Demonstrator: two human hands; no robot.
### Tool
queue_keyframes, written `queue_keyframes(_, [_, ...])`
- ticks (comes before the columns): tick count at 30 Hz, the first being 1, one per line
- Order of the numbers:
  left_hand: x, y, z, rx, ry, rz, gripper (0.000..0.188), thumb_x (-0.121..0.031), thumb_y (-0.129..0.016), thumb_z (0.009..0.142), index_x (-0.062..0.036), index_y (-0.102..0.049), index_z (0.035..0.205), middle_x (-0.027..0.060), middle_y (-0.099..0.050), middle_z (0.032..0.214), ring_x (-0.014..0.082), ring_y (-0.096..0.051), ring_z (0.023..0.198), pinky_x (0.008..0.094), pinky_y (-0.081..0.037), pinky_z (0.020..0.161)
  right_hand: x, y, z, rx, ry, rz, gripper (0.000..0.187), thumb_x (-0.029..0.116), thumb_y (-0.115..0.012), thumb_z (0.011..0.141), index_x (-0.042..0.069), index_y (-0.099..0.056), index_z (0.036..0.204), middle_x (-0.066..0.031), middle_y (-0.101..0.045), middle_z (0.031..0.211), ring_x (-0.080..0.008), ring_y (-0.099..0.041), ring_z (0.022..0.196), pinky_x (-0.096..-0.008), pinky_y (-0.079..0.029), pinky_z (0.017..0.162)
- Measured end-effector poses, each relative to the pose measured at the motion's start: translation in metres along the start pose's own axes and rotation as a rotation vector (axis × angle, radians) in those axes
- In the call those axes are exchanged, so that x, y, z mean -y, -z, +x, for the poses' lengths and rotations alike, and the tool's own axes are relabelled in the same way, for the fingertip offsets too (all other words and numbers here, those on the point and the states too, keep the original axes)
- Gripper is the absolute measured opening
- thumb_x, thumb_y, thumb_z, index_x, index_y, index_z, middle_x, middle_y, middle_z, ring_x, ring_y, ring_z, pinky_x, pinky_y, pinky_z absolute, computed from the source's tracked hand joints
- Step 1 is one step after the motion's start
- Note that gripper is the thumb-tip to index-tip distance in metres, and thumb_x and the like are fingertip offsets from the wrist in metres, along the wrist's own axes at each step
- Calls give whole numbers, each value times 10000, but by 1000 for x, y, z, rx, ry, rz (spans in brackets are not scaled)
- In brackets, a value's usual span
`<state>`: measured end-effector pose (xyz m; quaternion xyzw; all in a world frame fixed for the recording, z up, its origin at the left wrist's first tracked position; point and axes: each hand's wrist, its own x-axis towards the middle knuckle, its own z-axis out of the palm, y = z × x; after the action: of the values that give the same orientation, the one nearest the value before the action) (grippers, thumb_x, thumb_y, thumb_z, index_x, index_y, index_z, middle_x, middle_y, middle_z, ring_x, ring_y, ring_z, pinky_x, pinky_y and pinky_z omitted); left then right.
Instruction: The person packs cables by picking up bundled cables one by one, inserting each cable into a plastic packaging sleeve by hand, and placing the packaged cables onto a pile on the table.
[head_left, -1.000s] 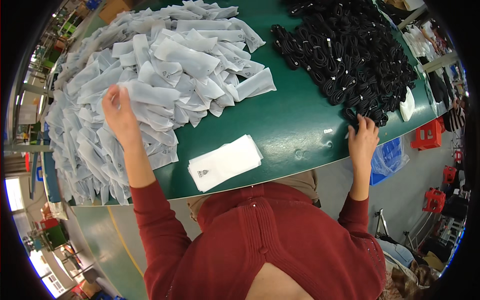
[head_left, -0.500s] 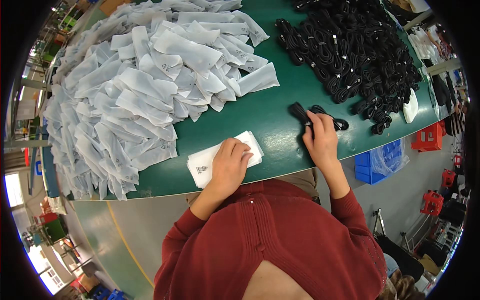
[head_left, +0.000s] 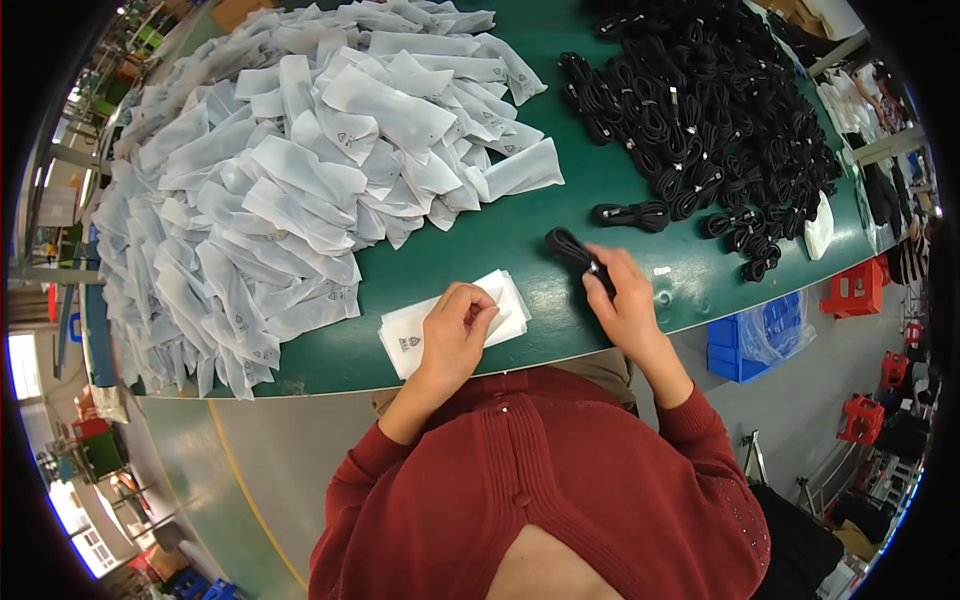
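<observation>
A stack of flat, translucent white bags (head_left: 402, 347) lies near the table's front edge. My left hand (head_left: 455, 332) is over it, thumb and fingers pinched together at the mouth end of the top bag. To the right, my right hand (head_left: 628, 305) grips one end of a folded black cable bundle (head_left: 570, 248), whose looped end points up and left. Another black cable bundle (head_left: 632, 215) rests on the table just beyond that hand.
A large heap of filled white bags (head_left: 250, 200) covers the left of the green table (head_left: 450, 258). Many black cable bundles (head_left: 700, 110) are piled at the far right. A blue crate (head_left: 738, 350) with clear plastic and red stools (head_left: 852, 288) stand on the floor at right.
My right hand has pulled one cable bundle slightly left and nearer, apart from the other bundle. The left hand's fingers have drawn into a pinch on the stack.
</observation>
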<state>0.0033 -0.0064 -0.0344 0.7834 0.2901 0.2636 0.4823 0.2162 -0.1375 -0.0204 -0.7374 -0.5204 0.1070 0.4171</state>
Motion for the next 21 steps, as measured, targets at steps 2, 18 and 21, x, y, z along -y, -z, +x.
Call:
queue_keyframes(2, [1, 0, -1, -4, 1, -11, 112, 45, -664, 870, -5, -572, 912, 84, -587, 887, 171, -569, 703, 272, -479, 642, 20, 3, -6, 139, -72, 180, 359, 58, -621, 896, -5, -581, 1247, -182, -619, 954, -328, -618, 812, -378, -503, 754])
queue_keyframes(18, [-8, 9, 2, 54, -302, 26, 182, 73, -695, 803, 2, -588, 932, 118, -619, 972, 265, -604, 828, 345, -510, 722, 32, 1, -5, 683, -333, 323, 232, 228, -640, 958, 15, -694, 1032, -65, -666, 660, -123, -639, 674, -308, -490, 633])
queue_keyframes(21, [-20, 12, 3, 107, -433, 112, 225, 55, -724, 741, -17, -599, 912, 114, -629, 990, 333, -579, 910, 396, -491, 781, 32, -1, -1, 871, -617, 566, 201, 210, -619, 982, 22, -672, 1030, -47, -686, 703, -69, -628, 673, -302, -482, 619])
